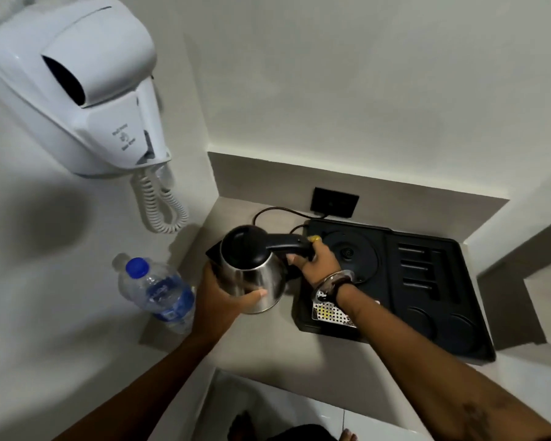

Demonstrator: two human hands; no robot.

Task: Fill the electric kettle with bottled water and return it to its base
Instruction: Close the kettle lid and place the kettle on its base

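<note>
While both hands hold it, the electric kettle (252, 268) hangs off its base (350, 254), above the bench (268, 345) and just left of the black tray (427, 313). Its steel body is upright or nearly so, with the black lid (244, 245) shut on top and the black handle (291, 245) pointing right toward the tray. The left hand (220, 300) cups the steel body from the near left side, its thumb lying across the front of the metal, so those fingers are wrapped on the kettle. The right hand (315, 257) is clenched around the handle, a yellow-painted nail showing at its top; a bangle and a dark band sit on that wrist (333, 281).

On the tray the round base lies bare in the left compartment, partly hidden behind the right hand. A perforated metal piece (330, 311) rests at the tray's near left corner, under the right forearm. A black cord (277, 211) runs from the tray area toward a dark wall socket (334, 202).

To the left of the kettle, the water bottle (156, 291) stands on the bench against the wall, its blue cap (136, 268) still on, close beside the left wrist; whether they touch I cannot tell. A white wall-mounted hair dryer (74, 84) with a coiled cord (159, 205) hangs above the bottle
</note>
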